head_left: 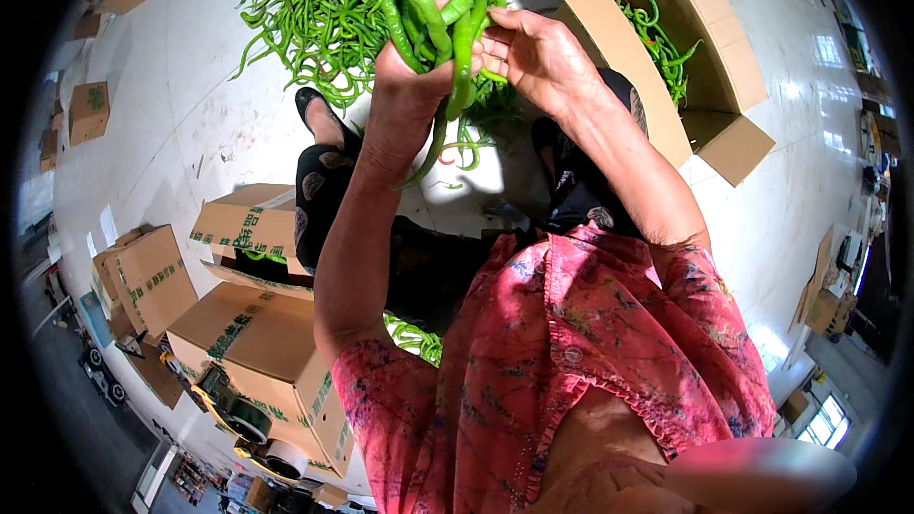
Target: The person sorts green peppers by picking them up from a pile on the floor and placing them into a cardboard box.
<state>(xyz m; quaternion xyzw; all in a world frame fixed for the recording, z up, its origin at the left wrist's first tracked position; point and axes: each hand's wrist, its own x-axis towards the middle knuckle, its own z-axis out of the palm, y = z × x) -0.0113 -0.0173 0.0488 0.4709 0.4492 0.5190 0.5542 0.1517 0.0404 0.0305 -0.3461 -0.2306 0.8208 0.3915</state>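
My left hand is closed around a bunch of long green chili peppers, several of them sticking up and some hanging down past the wrist. Just to its right, my right hand has its fingers curled in at the side of the bunch, pinching a green chili pepper partly covered by the fingers. Behind the hands, a wide heap of green chili peppers lies on the floor. A few loose peppers lie below the hands, between my feet.
At the right stands an open cardboard box with green peppers inside. Closed and half-open cartons stand at the lower left, with tape dispensers beside them. More green peppers show behind my left arm. Another carton sits far left.
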